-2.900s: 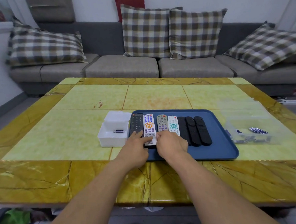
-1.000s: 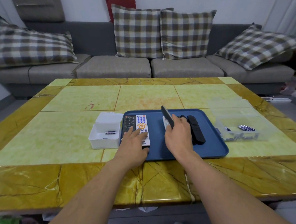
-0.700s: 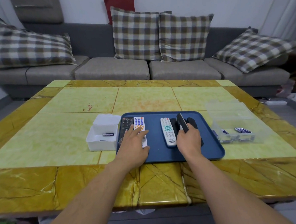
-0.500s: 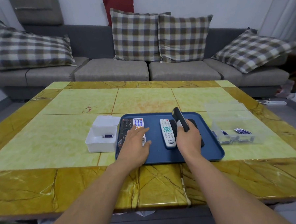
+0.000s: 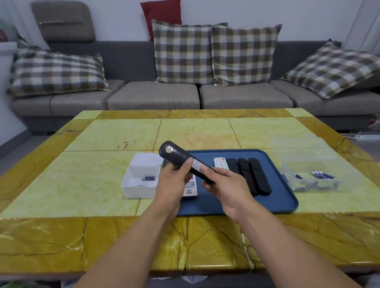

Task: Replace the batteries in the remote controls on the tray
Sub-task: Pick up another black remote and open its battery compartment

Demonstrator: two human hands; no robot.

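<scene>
Lifted off the tray (image 5: 273,203), the black remote (image 5: 181,160) now sits gripped by both hands' fingers (image 5: 189,163).

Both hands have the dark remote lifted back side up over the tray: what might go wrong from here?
The dark remote is held in the air by the left hand and right hand; a slip could drop it onto the remotes on the blue tray. A freed cover or battery might roll off the table.

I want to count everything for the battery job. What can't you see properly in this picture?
Head view only:
- Held black remote: its button side faces away; left hand and right hand cover its lower part.
- Remotes on the blue tray beneath both hands: partly covered, count unclear.
- Batteries in the clear box: too small to count.
- White box: near wall hides part of its floor.
</scene>
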